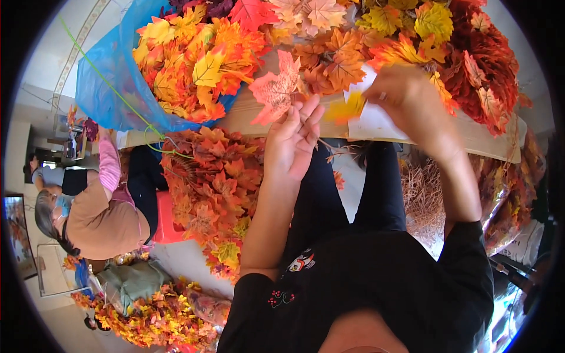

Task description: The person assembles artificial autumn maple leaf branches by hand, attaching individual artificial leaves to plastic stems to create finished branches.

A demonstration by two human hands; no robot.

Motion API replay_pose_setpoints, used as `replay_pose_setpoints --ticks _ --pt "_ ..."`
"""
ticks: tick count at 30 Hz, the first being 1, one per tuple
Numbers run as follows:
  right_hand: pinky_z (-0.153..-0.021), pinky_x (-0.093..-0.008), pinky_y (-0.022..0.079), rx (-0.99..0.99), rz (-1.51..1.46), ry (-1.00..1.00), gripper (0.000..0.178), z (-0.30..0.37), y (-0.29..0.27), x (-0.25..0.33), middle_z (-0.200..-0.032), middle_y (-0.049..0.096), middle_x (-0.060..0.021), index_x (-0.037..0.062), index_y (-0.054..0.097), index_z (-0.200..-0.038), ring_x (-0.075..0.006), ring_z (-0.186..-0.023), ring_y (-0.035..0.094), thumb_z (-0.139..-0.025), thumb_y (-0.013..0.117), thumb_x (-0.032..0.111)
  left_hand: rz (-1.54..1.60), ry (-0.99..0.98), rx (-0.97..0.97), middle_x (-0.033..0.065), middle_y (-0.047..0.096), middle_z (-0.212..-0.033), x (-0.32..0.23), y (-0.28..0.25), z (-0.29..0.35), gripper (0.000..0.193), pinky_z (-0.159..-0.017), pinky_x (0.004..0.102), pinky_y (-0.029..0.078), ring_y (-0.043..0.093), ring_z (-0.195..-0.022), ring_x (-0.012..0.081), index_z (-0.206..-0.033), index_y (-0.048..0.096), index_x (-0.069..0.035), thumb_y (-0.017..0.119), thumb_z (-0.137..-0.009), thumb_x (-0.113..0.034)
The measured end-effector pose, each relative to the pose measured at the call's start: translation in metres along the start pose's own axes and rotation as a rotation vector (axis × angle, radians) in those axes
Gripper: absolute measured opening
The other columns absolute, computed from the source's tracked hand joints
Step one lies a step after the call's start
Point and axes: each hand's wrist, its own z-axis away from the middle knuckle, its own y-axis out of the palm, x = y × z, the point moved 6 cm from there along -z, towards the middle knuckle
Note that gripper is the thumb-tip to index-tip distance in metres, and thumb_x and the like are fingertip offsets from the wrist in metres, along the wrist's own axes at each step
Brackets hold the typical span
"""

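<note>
Toward twelve o'clock, upturned left hand [299, 132] pinches pink leaf [275, 89]; at two, right hand [408, 100], yellow leaf [347, 109]; at ten, bag [106, 85] holds leaves [176, 67].

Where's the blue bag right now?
The blue bag is in the head view's upper left, beyond and left of the left hand, crossed by a green cord.

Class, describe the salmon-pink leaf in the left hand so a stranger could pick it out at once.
Along the top runs a tan table, with a blue bag of orange and yellow leaves on it. Just right of that bag, find the salmon-pink leaf held by the person's left hand. Its dark-flecked pink sets it apart from those leaves.
</note>
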Motion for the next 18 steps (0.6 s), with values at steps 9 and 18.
replay_pose_setpoints --ticks 9,18 --pt "-0.066 -0.0293 0.048 -0.040 -0.702 0.315 0.012 0.034 0.066 -0.001 -0.076 0.061 -0.0103 0.0005 0.064 -0.083 -0.0208 -0.070 0.060 -0.071 0.065 0.003 -0.004 -0.158 0.156 0.0153 0.049 -0.123 0.027 0.022 0.005 0.022 -0.075 0.0251 0.049 0.055 -0.099 0.0188 -0.106 0.053 -0.002 0.051 -0.089 -0.018" --pt "-0.070 -0.0278 0.045 -0.045 -0.787 0.357 0.010 0.041 0.076 -0.001 -0.075 0.060 -0.0086 -0.0013 0.063 -0.084 -0.0158 -0.072 0.058 -0.074 0.064 0.001 -0.039 -0.198 0.118 0.0109 0.056 -0.105 0.030 0.017 0.004 0.020 -0.072 0.0274 0.052 0.058 -0.087 0.0153 -0.107 0.049 -0.001 0.049 -0.088 -0.008"
